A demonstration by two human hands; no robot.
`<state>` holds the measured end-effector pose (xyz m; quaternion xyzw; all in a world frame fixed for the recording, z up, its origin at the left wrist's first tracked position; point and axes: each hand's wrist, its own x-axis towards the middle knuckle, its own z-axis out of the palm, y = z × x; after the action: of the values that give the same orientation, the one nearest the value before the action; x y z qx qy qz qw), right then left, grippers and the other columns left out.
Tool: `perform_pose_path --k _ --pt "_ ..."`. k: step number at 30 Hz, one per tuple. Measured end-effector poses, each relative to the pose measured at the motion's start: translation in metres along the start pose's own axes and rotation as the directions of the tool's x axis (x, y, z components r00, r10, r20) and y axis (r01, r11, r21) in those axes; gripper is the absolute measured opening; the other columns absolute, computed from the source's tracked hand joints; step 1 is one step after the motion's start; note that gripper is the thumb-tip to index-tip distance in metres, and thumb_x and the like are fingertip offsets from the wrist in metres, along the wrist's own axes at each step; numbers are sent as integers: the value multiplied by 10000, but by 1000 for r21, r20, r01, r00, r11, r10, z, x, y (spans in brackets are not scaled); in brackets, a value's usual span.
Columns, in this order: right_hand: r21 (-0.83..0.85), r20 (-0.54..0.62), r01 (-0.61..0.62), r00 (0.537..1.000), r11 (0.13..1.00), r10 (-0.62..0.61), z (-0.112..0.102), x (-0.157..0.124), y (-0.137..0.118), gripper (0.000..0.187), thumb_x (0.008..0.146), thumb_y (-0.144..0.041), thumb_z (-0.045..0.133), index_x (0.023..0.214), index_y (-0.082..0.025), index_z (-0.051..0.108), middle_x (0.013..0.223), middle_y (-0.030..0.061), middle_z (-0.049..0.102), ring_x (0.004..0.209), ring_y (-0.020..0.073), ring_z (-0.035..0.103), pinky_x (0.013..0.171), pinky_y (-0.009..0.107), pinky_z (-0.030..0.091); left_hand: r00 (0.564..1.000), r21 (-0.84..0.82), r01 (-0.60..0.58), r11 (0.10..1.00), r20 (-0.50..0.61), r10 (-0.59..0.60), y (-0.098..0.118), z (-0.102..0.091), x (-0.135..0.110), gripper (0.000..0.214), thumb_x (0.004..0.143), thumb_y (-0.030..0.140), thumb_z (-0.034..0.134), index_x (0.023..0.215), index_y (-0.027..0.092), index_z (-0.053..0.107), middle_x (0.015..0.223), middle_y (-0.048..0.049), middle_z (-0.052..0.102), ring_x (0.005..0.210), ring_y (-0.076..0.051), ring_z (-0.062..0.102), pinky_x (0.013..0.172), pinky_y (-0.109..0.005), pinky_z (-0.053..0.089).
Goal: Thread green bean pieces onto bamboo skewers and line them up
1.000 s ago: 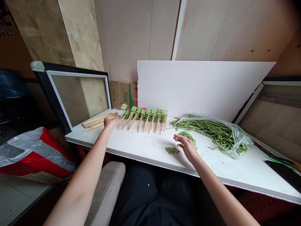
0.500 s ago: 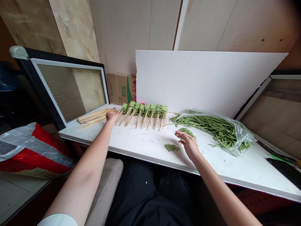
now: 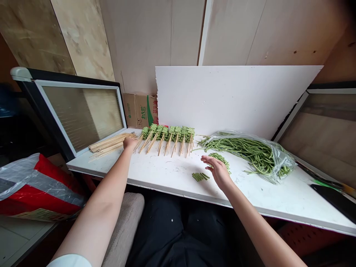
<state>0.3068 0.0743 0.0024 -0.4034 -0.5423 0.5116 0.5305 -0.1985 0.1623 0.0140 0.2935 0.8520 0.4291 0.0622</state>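
My left hand (image 3: 129, 143) is closed at the right end of a pile of thin wooden skewers (image 3: 107, 145), its fingers turned away and partly hidden. Just right of it, several skewered rows of cut green beans (image 3: 169, 132) lie stacked in a line, their bare sticks pointing towards me. With fingers stretched out, my right hand (image 3: 218, 171) hovers empty over the table. Behind its fingers is a heap of cut bean pieces (image 3: 222, 159), partly covered. A short row of cut bean pieces (image 3: 200, 176) lies to its left.
Long green beans (image 3: 241, 146) spill from a clear plastic bag (image 3: 286, 159) on the white table (image 3: 167, 178). A white board (image 3: 236, 98) and a cardboard box (image 3: 141, 109) stand behind. A framed panel (image 3: 82, 115) leans at left. A black flat object (image 3: 333, 200) lies at right.
The view has tilted up slightly and shifted right. My left hand stays by the skewers, and my right hand stays open near the cut beans.
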Motion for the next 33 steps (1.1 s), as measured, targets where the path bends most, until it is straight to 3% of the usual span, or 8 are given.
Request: perform_pose_path --k 8,17,21,27,30,33 --pt "-40 1 -1 1000 999 1 -6 -1 -6 371 862 -551 709 1043 -250 833 1252 117 784 1235 320 677 856 376 538 977 208 -211 955 35 209 -21 -10 -9 213 833 298 698 922 129 793 1079 -225 777 1123 -407 683 899 -488 530" --pt "-119 9 5 1000 993 -4 -10 0 -8 394 864 -574 702 1050 -248 824 1244 117 789 1224 316 677 838 370 541 965 237 -261 936 89 246 -25 -7 1 271 871 380 660 886 154 808 970 -192 774 928 -361 694 782 -448 520" --pt "-224 106 53 994 973 -30 -28 2 -25 414 881 -601 704 1038 -238 827 1285 121 779 1225 321 684 892 396 538 961 217 -273 937 105 255 -27 -8 0 295 874 393 660 960 161 819 990 -180 784 932 -352 703 777 -427 521" --pt "-283 85 109 992 953 -88 -55 4 -45 505 860 -679 721 1073 -232 824 1238 131 797 1214 339 703 897 404 553 967 248 -254 935 83 241 -27 -15 1 397 926 489 597 1032 168 804 1037 -184 786 942 -345 718 786 -414 529" --pt "-401 141 81 990 913 -26 -55 1 -41 515 873 -686 714 1092 -234 826 1229 136 802 1173 346 726 920 433 571 973 302 -228 926 58 221 -33 -28 6 451 980 512 504 988 165 792 1024 -197 780 937 -357 717 781 -424 534" --pt "-601 232 165 972 782 -27 -49 -1 -27 473 886 -648 712 1096 -243 838 1214 136 802 1087 342 740 937 471 579 978 362 -207 909 55 200 -52 -47 10 344 957 421 555 966 165 785 1009 -196 777 945 -359 716 793 -420 542"
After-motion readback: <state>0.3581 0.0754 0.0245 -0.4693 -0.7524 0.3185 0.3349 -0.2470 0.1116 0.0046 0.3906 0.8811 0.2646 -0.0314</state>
